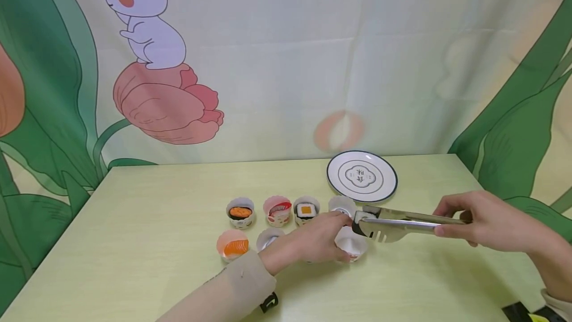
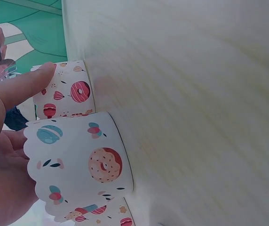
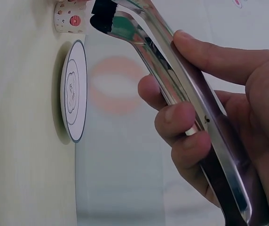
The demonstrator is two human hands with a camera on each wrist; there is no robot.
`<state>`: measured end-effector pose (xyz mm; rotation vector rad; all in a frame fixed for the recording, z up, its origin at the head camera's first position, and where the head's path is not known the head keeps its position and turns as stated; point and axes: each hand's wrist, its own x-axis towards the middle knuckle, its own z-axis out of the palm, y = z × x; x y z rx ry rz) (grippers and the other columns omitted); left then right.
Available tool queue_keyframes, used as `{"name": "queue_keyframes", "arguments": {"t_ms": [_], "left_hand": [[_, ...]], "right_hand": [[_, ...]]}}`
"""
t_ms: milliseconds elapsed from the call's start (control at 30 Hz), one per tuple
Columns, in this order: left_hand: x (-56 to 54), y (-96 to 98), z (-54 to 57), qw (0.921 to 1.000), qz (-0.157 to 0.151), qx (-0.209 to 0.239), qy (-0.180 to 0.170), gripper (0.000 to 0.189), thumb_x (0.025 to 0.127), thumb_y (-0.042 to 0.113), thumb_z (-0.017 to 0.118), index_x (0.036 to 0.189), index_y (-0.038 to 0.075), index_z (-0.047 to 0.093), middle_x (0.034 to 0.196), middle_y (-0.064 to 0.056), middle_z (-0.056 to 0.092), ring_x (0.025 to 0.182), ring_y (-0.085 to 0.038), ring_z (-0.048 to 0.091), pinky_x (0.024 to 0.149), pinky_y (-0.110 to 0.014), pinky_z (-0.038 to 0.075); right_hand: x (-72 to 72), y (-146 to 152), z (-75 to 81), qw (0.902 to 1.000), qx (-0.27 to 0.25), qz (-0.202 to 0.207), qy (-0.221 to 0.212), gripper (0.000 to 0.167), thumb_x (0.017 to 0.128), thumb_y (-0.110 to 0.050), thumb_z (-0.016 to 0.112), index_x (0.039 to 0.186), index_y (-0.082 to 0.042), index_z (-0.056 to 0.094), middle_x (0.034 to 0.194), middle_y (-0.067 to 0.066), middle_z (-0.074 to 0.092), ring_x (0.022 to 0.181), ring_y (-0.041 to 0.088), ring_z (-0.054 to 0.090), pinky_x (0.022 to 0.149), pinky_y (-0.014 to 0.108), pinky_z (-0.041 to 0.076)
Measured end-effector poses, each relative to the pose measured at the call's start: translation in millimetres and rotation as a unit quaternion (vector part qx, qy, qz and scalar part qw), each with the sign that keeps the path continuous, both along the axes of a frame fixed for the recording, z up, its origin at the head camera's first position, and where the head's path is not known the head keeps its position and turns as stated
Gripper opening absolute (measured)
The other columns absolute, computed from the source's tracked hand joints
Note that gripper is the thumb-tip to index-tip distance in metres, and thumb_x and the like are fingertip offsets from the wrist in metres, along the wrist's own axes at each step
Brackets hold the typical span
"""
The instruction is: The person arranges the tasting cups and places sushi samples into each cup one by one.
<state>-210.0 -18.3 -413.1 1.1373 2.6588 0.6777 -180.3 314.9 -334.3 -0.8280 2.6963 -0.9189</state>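
Observation:
My right hand (image 1: 484, 220) grips metal tongs (image 1: 417, 226) pointing left. A small black-sided piece (image 3: 105, 10), like a seaweed-wrapped sushi roll, is between their tips. Those tips stand over a scalloped paper cup (image 1: 356, 245) at the front right of two rows of cups. My left hand (image 1: 315, 237) holds that cup, its thumb (image 2: 43, 77) on the cup's donut-printed side. Close under the left palm is another printed cup (image 2: 80, 162), hidden in the head view. Behind the tongs' tips stands a pale cup (image 1: 341, 204).
Toy sushi sits in other cups: an orange-topped piece (image 1: 240, 212), a shrimp piece (image 1: 280, 207), a square roll (image 1: 306, 210) and a salmon piece (image 1: 236, 248). A white cup (image 1: 267, 237) is partly behind the left arm. A blue-rimmed plate (image 1: 382, 183) lies at the back.

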Motion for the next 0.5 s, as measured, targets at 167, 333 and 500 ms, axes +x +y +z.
{"name": "queue_keyframes", "arguments": {"t_ms": [167,333,500], "left_hand": [[-0.4,0.5,-0.4,1.0,0.001,0.002,-0.002,0.059,0.083,0.027,0.089,0.129,0.004,0.061,0.125,-0.006,0.065,0.113,-0.013,0.059,0.099,-0.023,0.045],[-0.4,0.5,-0.8,0.9999,0.003,0.007,-0.007,0.058,0.081,0.026,0.09,0.127,0.005,0.062,0.12,-0.004,0.066,0.104,-0.009,0.058,0.092,-0.022,0.047],[-0.4,0.4,-0.9,1.0,0.004,0.006,-0.003,0.057,0.08,0.025,0.091,0.125,0.006,0.063,0.112,-0.001,0.065,0.097,-0.008,0.057,0.088,-0.021,0.048]], "right_hand": [[1.3,-2.5,-2.0,0.9998,-0.009,0.016,-0.012,0.006,0.095,-0.02,0.076,0.095,-0.019,0.07,0.078,-0.008,0.064,0.047,0.005,0.048,0.042,0.026,0.04],[2.1,-4.4,-3.8,0.9994,-0.011,0.024,-0.023,0.006,0.095,-0.021,0.076,0.096,-0.019,0.07,0.078,-0.008,0.064,0.048,0.004,0.047,0.042,0.025,0.04],[2.6,-6.8,-6.3,0.9994,-0.01,0.033,-0.002,0.008,0.094,-0.02,0.077,0.095,-0.022,0.07,0.078,-0.01,0.064,0.047,0.002,0.046,0.042,0.024,0.04]]}}
